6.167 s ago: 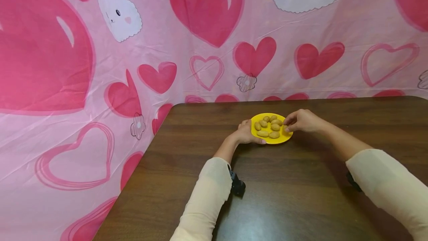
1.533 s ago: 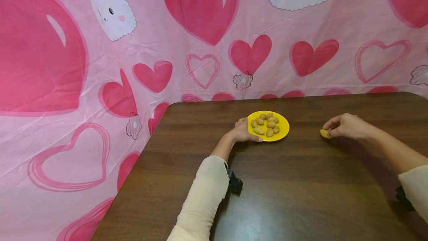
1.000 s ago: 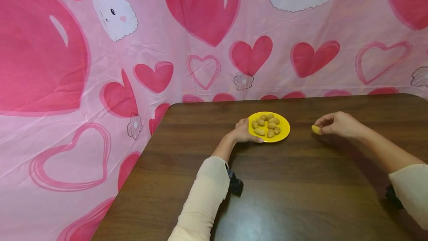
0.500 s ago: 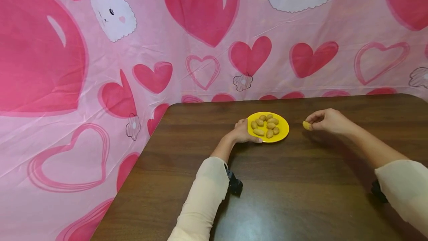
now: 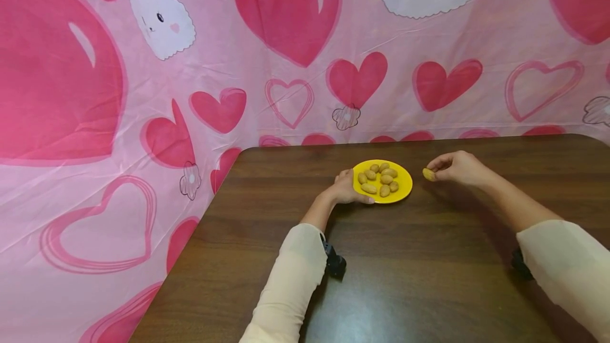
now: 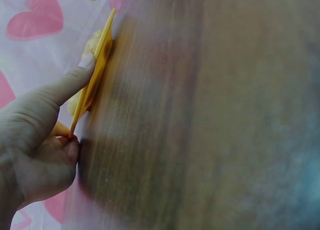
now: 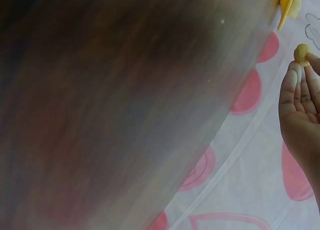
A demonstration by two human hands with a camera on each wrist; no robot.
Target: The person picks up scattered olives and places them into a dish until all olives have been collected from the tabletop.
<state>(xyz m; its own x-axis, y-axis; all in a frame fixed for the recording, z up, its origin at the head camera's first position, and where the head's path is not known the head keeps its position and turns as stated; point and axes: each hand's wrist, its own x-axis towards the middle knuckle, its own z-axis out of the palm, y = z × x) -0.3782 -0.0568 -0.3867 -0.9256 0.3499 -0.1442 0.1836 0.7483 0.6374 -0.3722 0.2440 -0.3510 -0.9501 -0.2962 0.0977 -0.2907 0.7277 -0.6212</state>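
My left hand (image 5: 347,186) grips the left rim of a round yellow plate (image 5: 404,188). In the left wrist view, the thumb presses over the rim of the tilted-looking plate (image 6: 103,58) and the fingers curl beneath its edge. Several yellow-tan oval pieces with a rough surface lie on the plate, among them a long one (image 5: 368,188) near the front. To the right of the plate, my right hand (image 5: 459,168) pinches one more such piece (image 5: 429,174) between thumb and fingertips, apart from the rim. That piece (image 7: 302,55) shows lumpy and golden in the right wrist view.
Everything rests on a dark brown wooden table (image 5: 381,258) with rounded back corners. A pink cloth (image 5: 286,105) printed with hearts hangs behind it and along its left side. Small dark cameras, such as the left one (image 5: 335,263), sit at the wrists.
Six seconds ago my right hand was at the plate's right edge; later it was well to the right, holding a piece, and now comes back leftward. The plate holds one more piece; my left hand stays.
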